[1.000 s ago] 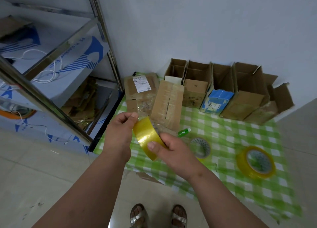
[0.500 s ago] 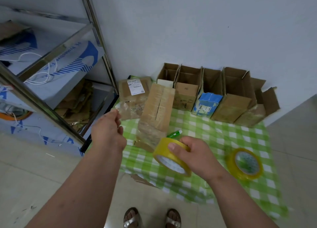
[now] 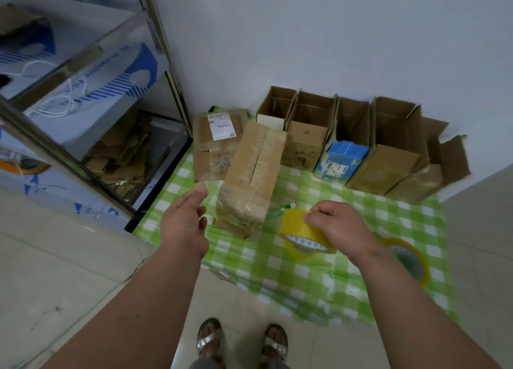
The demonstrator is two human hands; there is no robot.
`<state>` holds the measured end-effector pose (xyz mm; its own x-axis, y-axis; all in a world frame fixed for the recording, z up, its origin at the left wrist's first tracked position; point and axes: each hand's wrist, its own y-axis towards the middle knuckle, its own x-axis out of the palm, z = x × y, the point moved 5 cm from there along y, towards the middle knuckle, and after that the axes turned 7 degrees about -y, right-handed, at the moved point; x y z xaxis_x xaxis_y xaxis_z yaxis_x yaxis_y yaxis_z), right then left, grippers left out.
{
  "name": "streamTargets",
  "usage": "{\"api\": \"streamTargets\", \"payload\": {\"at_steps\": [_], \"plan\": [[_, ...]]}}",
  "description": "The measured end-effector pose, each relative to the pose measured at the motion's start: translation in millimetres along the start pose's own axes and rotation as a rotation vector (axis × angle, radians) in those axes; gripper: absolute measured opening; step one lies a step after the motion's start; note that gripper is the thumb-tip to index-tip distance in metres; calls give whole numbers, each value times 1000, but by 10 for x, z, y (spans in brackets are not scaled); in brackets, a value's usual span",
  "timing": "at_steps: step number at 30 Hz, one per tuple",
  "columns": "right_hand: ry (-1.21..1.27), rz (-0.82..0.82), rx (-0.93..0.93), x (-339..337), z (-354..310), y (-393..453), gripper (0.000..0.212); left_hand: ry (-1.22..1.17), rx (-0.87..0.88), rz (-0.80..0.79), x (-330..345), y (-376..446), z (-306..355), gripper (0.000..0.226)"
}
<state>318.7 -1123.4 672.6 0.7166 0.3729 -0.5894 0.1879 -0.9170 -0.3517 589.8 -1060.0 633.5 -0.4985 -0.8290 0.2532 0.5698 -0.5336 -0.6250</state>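
The right hand [image 3: 336,224] grips a yellow tape roll [image 3: 298,227] from above, low over the green checked cloth [image 3: 305,279], just right of the near end of the taped cardboard box [image 3: 249,182]. The left hand [image 3: 186,221] hovers left of that box, fingers loosely curled; whether it pinches a tape end cannot be told. A second tape roll [image 3: 410,257] lies farther right

Open cartons [image 3: 394,146] line the wall; a tape roll [image 3: 408,257] lies right on the checked cloth [image 3: 277,274]
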Motion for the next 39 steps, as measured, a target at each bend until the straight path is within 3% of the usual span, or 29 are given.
{"api": "streamTargets", "payload": {"at_steps": [23, 30, 35, 39], "plan": [[-266, -73, 34, 221, 197, 466, 23, -14, -18, 151, -117, 150, -281, 3], [-378, -115, 37, 340, 179, 516, 39, 215, 78, 173, -131, 161, -274, 6], [-519, -147, 35, 430, 91, 597, 33, 428, 99, 196, -104, 215, -266, 28], [-641, -135, 36, 522, 48, 651, 44, 582, 100, 184, -90, 281, -179, 40]]}}
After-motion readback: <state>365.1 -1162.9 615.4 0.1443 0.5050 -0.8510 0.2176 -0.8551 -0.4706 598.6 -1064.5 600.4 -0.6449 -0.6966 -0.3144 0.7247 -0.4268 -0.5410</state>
